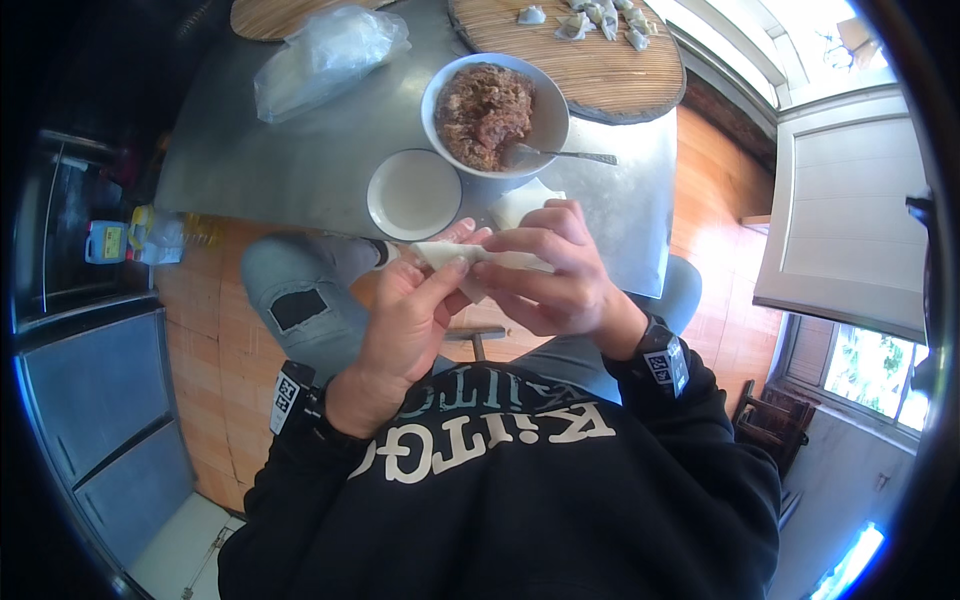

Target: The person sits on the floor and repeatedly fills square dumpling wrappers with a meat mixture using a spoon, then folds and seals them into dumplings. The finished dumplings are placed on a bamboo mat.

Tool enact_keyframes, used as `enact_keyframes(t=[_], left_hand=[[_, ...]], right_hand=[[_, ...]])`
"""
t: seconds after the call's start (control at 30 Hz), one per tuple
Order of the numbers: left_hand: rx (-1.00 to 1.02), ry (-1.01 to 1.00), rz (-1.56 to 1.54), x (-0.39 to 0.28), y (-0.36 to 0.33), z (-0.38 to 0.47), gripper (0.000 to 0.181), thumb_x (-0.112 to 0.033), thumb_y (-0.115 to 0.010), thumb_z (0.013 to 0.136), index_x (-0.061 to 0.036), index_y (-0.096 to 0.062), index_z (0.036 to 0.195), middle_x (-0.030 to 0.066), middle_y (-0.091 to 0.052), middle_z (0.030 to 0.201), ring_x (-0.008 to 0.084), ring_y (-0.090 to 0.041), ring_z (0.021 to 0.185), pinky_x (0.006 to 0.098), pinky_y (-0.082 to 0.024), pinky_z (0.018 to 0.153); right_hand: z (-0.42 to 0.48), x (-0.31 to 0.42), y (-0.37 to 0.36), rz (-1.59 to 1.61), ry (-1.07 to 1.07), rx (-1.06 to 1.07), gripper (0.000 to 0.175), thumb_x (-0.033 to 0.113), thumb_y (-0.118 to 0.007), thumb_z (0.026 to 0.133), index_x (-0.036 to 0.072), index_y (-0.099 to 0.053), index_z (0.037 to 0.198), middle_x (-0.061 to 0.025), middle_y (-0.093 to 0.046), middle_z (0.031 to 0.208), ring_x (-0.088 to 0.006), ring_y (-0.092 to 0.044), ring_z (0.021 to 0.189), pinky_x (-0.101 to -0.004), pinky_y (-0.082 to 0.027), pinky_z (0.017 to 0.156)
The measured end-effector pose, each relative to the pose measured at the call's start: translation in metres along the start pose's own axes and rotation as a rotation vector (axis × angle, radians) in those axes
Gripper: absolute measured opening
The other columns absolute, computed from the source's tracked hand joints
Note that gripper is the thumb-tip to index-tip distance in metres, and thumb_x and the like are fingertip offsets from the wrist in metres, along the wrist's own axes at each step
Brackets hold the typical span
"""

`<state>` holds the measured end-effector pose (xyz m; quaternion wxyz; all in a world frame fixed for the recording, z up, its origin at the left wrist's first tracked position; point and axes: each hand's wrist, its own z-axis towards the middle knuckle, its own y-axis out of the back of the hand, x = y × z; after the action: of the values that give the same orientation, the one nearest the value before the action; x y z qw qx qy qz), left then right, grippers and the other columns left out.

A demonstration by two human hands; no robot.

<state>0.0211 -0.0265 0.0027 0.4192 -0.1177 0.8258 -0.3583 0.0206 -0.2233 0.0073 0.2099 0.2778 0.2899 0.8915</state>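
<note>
Between my two hands, just off the near edge of the metal table, is a pale dough wrapper (439,253). My left hand (412,311) supports it with the thumb on top and fingers beneath. The fingertips of my right hand (555,274) pinch its other side; whether filling lies inside is hidden. A stack of square wrappers (525,202) lies on the table right behind my right hand. Beyond my left fingers stands a shallow white bowl (415,195). A larger white bowl (556,112) holds minced filling (484,112), with a metal spoon (577,156) resting in it.
On the metal table (315,165) lies a plastic bag (330,60) with pale contents. A round slatted tray (615,82) at the back right carries several folded dumplings (600,19). Part of another slatted tray (277,16) shows at the back left. Plastic jugs (154,236) stand left on the floor.
</note>
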Motion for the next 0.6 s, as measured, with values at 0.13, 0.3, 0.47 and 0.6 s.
enact_keyframes(t=[0.13,0.3,0.47,0.6], left_hand=[[-0.107,-0.081,0.022,0.000,0.019,-0.011,0.045,-0.004,-0.047,0.099,0.0058,-0.040,0.142,0.0191,-0.055,0.137,0.0226,-0.057,0.124,0.0352,-0.048,0.105],[-0.188,-0.111,0.042,-0.004,0.043,-0.025,0.044,-0.003,-0.047,0.098,0.0071,-0.041,0.141,0.0213,-0.055,0.137,0.0260,-0.056,0.126,0.0376,-0.047,0.106],[-0.212,-0.154,0.004,-0.004,0.053,-0.027,0.044,-0.002,-0.048,0.098,0.0072,-0.042,0.141,0.0224,-0.054,0.137,0.0274,-0.056,0.125,0.0375,-0.048,0.106],[-0.206,-0.180,0.006,-0.007,0.053,-0.026,0.044,-0.002,-0.048,0.098,0.0069,-0.041,0.141,0.0227,-0.054,0.137,0.0275,-0.057,0.124,0.0370,-0.048,0.105]], right_hand=[[0.008,-0.002,-0.016,0.186,-0.428,0.067,0.023,0.002,-0.070,0.078,0.004,-0.073,0.101,-0.0106,-0.062,0.083,-0.0241,-0.064,0.071,-0.0335,-0.049,0.060],[0.012,-0.012,-0.041,0.027,-0.469,0.188,0.025,0.015,-0.064,0.086,0.006,-0.068,0.109,-0.0119,-0.064,0.076,-0.0328,-0.063,0.061,-0.0407,-0.050,0.055],[0.010,-0.016,-0.047,-0.082,-0.506,0.300,0.026,0.013,-0.064,0.084,0.007,-0.068,0.109,-0.0112,-0.066,0.078,-0.0323,-0.065,0.066,-0.0405,-0.050,0.057],[0.007,-0.016,-0.046,-0.088,-0.483,0.288,0.026,0.013,-0.064,0.084,0.007,-0.068,0.109,-0.0115,-0.065,0.077,-0.0323,-0.065,0.065,-0.0406,-0.050,0.056]])
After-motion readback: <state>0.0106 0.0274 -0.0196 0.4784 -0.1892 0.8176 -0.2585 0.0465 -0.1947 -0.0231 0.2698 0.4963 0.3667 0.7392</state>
